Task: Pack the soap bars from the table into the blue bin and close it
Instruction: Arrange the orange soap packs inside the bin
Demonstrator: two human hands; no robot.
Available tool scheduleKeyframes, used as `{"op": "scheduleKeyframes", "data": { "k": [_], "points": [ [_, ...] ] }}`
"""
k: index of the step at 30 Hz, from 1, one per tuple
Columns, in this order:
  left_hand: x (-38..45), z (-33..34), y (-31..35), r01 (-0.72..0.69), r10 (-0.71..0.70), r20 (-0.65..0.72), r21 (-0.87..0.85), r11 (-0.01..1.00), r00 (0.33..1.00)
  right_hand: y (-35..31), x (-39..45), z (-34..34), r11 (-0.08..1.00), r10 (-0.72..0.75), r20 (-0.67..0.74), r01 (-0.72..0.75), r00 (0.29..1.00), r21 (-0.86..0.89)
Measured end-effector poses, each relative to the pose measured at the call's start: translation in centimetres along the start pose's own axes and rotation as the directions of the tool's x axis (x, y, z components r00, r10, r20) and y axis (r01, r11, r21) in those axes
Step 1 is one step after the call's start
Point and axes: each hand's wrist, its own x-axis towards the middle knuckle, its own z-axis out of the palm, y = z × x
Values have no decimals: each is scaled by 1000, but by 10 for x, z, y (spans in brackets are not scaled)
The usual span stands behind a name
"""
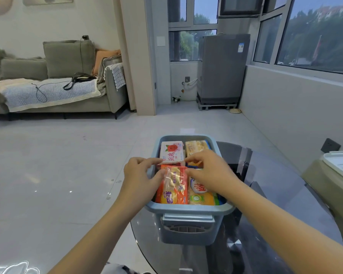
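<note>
The blue bin (188,209) stands open on the dark glass table (265,234), holding several wrapped soap bars. An orange-wrapped soap bar (172,191) lies at the front left of the bin. My left hand (140,178) pinches its top left corner. My right hand (208,172) pinches its top right edge. Behind it lies a white soap bar with a red rose (171,152), and beside that a yellow soap bar (197,147). A white and yellow-green soap bar (201,196) sits at the front right, partly under my right hand.
A white lid-like panel (341,165) rests on a beige surface at the far right. A grey sofa (57,82) stands back left, a grey washing machine (222,70) back centre. Pale tiled floor (57,165) spreads left of the table.
</note>
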Motion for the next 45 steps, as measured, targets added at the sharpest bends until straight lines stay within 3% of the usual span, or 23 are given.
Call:
{"op": "scheduleKeyframes", "data": {
  "k": [2, 3, 4, 7, 10, 14, 17, 23, 28, 30, 34, 37, 41, 45],
  "points": [
    [-8, -1, -5, 74, -75, -1, -109, 991, 997, 11, -5, -6, 987, -8, -234, -30, 972, -159],
    [-13, -1, -7, 117, -114, 26, -182, 976, 993, 18, -6, -9, 978, 23, -279, -80, 960, -195],
    [-18, 0, -7, 157, -147, 54, -256, 954, 988, 25, -6, -13, 974, 102, -267, -151, 958, -170],
    [-29, 6, -4, 211, -201, 68, -395, 894, 977, 38, -2, -20, 910, 393, -73, -376, 917, 176],
    [-33, 16, -2, 213, -240, 6, -487, 847, 971, 43, -1, -22, 818, 452, 48, -435, 891, 376],
    [-24, 23, -2, 216, -280, -30, -561, 799, 960, 48, -3, -18, 743, 489, 57, -449, 871, 497],
    [-5, 27, -1, 222, -260, 28, -613, 758, 965, 57, -9, -20, 703, 523, 5, -435, 853, 563],
    [59, 64, 17, 256, -117, 260, -601, 757, 958, 99, -25, -42, 584, 644, -68, -433, 762, 686],
    [106, 108, 50, 256, 38, 446, -580, 773, 894, 128, -35, -57, 470, 737, -132, -363, 663, 805],
    [114, 119, 58, 228, 21, 418, -536, 813, 908, 133, -36, -62, 428, 751, -125, -334, 648, 840],
    [92, 121, 63, 167, -92, 190, -433, 886, 978, 136, -39, -66, 403, 755, -77, -369, 651, 838],
    [50, 120, 54, 286, -201, 215, -509, 812, 956, 133, -38, -62, 422, 769, -102, -381, 630, 823],
    [14, 124, 55, 395, -229, 336, -595, 700, 913, 125, -35, -63, 316, 795, -55, -335, 605, 887],
    [19, 121, 61, 407, -276, 299, -666, 625, 913, 113, -37, -56, 266, 786, -21, -306, 618, 914]
  ]
}}
